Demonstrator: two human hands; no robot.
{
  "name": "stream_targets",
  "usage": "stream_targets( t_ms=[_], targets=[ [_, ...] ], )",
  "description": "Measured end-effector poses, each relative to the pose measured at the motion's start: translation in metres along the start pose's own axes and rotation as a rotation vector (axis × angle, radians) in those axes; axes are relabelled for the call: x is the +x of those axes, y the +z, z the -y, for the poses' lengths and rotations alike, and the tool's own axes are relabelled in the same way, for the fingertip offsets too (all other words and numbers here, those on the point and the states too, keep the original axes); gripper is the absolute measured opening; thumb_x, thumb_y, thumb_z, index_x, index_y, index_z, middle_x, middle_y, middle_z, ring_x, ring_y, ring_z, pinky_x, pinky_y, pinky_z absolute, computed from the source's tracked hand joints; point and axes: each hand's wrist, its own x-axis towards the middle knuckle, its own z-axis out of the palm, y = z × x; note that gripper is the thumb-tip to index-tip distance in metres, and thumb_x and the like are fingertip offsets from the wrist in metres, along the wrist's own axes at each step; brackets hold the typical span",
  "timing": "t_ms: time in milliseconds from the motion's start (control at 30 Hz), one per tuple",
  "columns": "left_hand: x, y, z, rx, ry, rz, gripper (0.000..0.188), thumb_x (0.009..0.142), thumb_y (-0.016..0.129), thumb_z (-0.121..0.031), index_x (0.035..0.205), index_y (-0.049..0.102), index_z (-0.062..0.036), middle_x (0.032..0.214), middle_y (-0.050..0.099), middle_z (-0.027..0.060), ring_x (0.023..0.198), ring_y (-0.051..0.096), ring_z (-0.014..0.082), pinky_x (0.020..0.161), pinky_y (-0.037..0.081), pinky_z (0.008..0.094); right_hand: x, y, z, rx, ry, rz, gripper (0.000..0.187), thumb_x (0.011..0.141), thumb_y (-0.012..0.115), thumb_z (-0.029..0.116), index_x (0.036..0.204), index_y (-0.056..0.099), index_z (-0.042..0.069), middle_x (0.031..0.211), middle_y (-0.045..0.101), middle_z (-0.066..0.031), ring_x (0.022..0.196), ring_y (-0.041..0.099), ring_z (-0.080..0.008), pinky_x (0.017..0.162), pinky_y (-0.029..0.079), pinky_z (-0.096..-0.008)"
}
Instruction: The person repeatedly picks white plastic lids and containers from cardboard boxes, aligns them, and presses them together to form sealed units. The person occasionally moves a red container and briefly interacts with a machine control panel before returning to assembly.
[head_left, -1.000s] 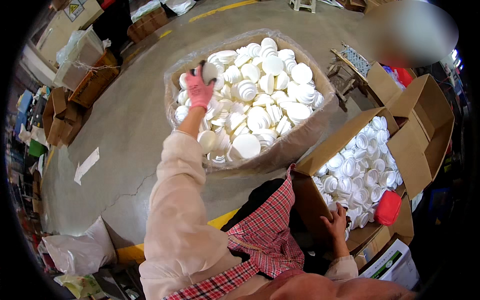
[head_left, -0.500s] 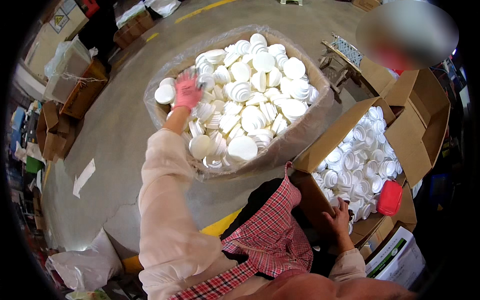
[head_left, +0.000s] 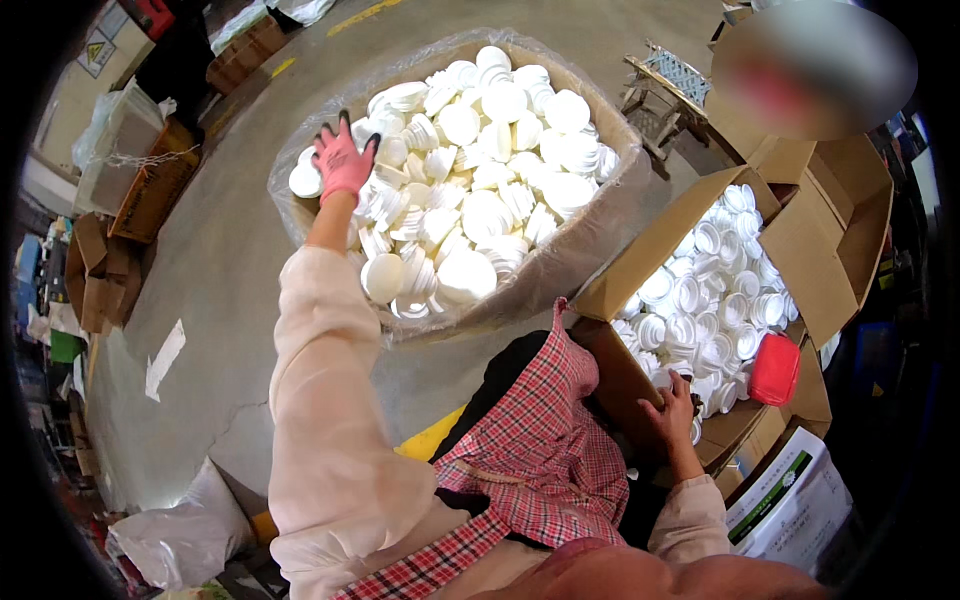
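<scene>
My left hand (head_left: 344,165), in a pink glove with dark fingertips, is open with its fingers spread. It hovers over the left side of a large plastic-lined box (head_left: 600,215) heaped with round white ridged plastic pieces (head_left: 487,216). No piece sits in that hand. At the right, my bare right hand (head_left: 677,412) rests at the near edge of an open cardboard carton (head_left: 632,262) full of smaller white plastic caps (head_left: 706,310). Its thumb and forefinger are apart. Something small and dark shows beside its fingers, too unclear to name.
A red container (head_left: 775,369) lies on the caps at the carton's right side. Behind the carton stands a wooden stool (head_left: 655,95). A stuffed white sack (head_left: 185,530) is at the lower left, and brown boxes (head_left: 103,265) line the left side.
My left hand has lifted slightly off the white pieces, its fingers spreading apart. The whole view has shifted a little, while my right hand stays at the carton.
</scene>
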Motion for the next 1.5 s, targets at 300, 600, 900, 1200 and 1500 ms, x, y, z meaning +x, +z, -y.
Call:
stream_targets(
  t_ms=[300,600,900,1200,1500],
  targets=[
    [-0.128,-0.006,0.030,-0.096,0.253,0.352,0.069,0.084,0.063,-0.044,0.143,0.040,-0.0169,0.144,0.037,0.0214,0.134,0.031,0.0426,0.107,0.025,0.0588,-0.008,-0.001,0.010,-0.016,0.011,0.024,0.043,0.071,0.078,0.039,0.087,0.069,0.000,0.129,0.051,-0.0189,0.115,0.049,-0.0370,0.095,0.043,-0.0443],
    [-0.237,-0.079,0.000,-0.138,0.787,0.645,0.063,0.087,0.060,-0.025,0.138,0.038,0.0034,0.150,0.026,0.0252,0.139,0.025,0.0412,0.113,0.020,0.0526,-0.007,0.014,0.011,-0.109,0.046,-0.041,0.054,0.078,0.069,0.052,0.094,0.069,0.001,0.134,0.049,-0.0194,0.125,0.044,-0.0376,0.106,0.034,-0.0464],
    [-0.234,-0.160,-0.167,-0.875,0.772,0.416,0.033,0.091,0.053,-0.005,0.124,0.055,0.0029,0.121,0.059,0.0186,0.113,0.055,0.0305,0.101,0.039,0.0367,-0.072,-0.093,-0.034,0.253,-0.037,-0.233,0.034,0.077,0.072,0.027,0.101,0.062,0.004,0.110,0.058,-0.0150,0.100,0.057,-0.0328,0.085,0.047,-0.0432],
    [-0.390,-0.192,-0.416,-1.033,1.260,0.842,0.035,0.083,0.055,0.000,0.118,0.057,0.0028,0.118,0.058,0.0206,0.109,0.055,0.0377,0.096,0.042,0.0386,-0.266,-0.149,-0.227,0.368,1.183,-0.314,0.052,0.080,0.073,0.028,0.124,0.058,0.003,0.119,0.062,-0.0189,0.105,0.062,-0.0308,0.088,0.049,-0.0379],
    [-0.457,-0.120,-0.467,-0.736,1.381,1.084,0.037,0.079,0.063,-0.003,0.116,0.058,0.0018,0.108,0.060,0.0195,0.103,0.056,0.0385,0.090,0.044,0.0419,-0.285,0.069,-0.314,0.373,1.301,0.352,0.080,0.074,0.078,0.020,0.143,0.038,0.011,0.141,0.042,-0.0212,0.128,0.044,-0.0343,0.101,0.043,-0.0450]
  ],
)
